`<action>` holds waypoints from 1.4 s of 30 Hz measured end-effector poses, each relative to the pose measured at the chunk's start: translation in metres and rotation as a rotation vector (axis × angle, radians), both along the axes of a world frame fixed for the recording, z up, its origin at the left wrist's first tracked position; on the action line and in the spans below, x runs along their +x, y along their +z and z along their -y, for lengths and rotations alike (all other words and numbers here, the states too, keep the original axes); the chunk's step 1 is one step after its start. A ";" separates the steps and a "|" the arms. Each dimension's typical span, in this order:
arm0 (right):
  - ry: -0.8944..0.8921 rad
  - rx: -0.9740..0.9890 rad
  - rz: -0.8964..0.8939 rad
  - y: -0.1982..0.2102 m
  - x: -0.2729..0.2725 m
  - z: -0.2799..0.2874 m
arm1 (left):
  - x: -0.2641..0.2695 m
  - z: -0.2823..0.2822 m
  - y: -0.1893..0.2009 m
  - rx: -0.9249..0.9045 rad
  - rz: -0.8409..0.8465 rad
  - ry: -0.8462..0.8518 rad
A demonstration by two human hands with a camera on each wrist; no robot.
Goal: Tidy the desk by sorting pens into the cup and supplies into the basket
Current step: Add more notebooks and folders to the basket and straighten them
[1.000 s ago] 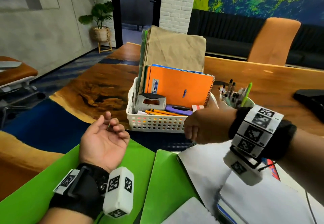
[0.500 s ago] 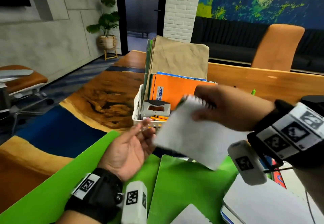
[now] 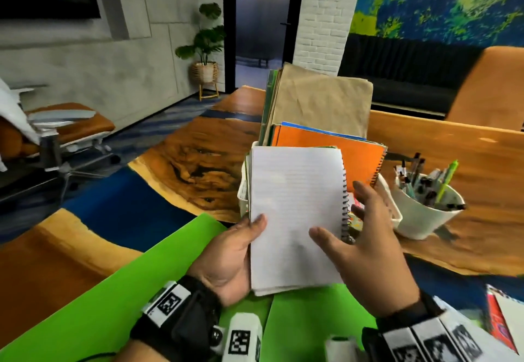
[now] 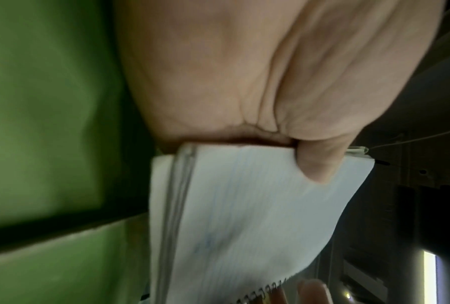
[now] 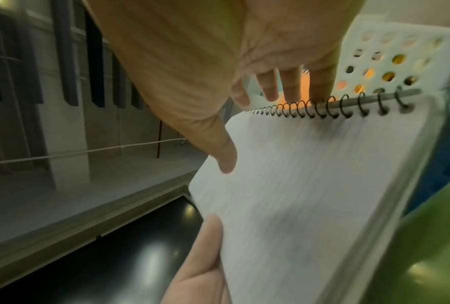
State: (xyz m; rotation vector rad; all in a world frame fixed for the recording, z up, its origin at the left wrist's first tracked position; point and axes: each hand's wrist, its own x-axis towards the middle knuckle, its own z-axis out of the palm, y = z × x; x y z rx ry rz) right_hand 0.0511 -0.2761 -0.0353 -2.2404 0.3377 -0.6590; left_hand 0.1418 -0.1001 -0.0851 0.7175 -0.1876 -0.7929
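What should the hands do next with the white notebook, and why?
Probably lift the spiral notebook forward and slide it upright into the white basket, in front of the orange notebook. The left hand already grips its edge, thumb on the page, while the right hand steadies the spiral side with fingers spread. The basket sits right behind it, and notebooks already stand there.

no legible text or labels

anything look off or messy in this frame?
Mostly tidy. The spiral notebook in the left hand is open to a bare lined page, no cover showing. The white cup leans away from the basket. No spills or visible damage.
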 end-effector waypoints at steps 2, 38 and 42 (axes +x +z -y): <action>0.091 -0.070 -0.109 0.004 -0.003 -0.011 | 0.000 -0.002 0.004 -0.022 -0.036 -0.020; 0.414 0.226 -0.128 0.005 -0.004 -0.023 | -0.007 -0.003 0.005 -0.093 0.136 0.008; 0.394 0.303 -0.090 0.019 -0.007 -0.022 | -0.006 -0.006 0.002 -0.127 0.094 0.027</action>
